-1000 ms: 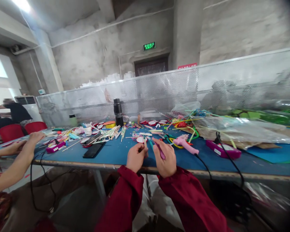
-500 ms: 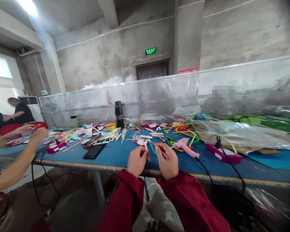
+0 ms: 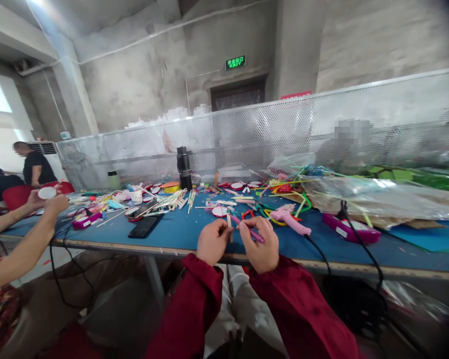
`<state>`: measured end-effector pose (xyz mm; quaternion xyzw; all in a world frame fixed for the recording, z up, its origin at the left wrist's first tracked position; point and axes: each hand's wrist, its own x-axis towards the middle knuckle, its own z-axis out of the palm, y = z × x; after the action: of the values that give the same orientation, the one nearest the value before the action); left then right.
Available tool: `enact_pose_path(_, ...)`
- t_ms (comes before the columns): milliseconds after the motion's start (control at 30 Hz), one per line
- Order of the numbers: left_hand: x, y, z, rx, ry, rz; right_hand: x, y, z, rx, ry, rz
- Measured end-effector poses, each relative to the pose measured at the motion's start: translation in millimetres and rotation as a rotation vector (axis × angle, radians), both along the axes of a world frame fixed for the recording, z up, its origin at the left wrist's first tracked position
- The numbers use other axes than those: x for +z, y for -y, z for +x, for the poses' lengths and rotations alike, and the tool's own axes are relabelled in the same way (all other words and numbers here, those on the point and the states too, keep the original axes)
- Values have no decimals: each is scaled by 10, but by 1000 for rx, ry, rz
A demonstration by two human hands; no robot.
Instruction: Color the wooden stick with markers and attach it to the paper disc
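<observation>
**Both hands closed on small craft pieces at the near table edge**

The left hand (image 3: pixel 212 242) is curled shut, thumb and forefinger pinching a short wooden stick (image 3: pixel 229 222) that stands nearly upright above the knuckles. The right hand (image 3: pixel 261 244), just beside it and not quite touching, is closed around a purple stick (image 3: pixel 249 230) that lies slantwise across its fingers. Both hands hover over the near edge of the blue table (image 3: pixel 179 234), sleeves dark red.

Against the frame half a second earlier, the hands sit slightly higher and a little further apart; the wooden stick is raised more clearly above the left fist. Grips on both pieces are unchanged.

Just beyond the right hand lies a pink glue gun (image 3: pixel 290 219), its black cord running off the table edge to the right. Further right rests a purple flat device (image 3: pixel 349 230), also corded. To the left of the left hand lies a black phone (image 3: pixel 144 227). Beyond both hands stands a black flask (image 3: pixel 183 167), well apart, among scattered sticks and round cut-outs.

Far left, a co-worker's hands (image 3: pixel 48 202) now hold a white round disc (image 3: pixel 47 192) lifted clear of the table, more plainly shown than before.
</observation>
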<state>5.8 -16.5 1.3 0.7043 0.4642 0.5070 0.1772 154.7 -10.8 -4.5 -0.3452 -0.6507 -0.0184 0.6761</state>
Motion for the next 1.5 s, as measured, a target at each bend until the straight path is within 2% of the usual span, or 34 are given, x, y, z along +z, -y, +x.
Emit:
enact_pose_path(700,34,39,11,24,-41,13,7,8,-12,-27,19,0)
enact_pose_path(1000,22,25,1,34,-59,11,-7,-16,-12,-40,42,82)
enact_pose_path(1500,17,13,6,50,-75,0,-10,-22,-25,-62,68,102)
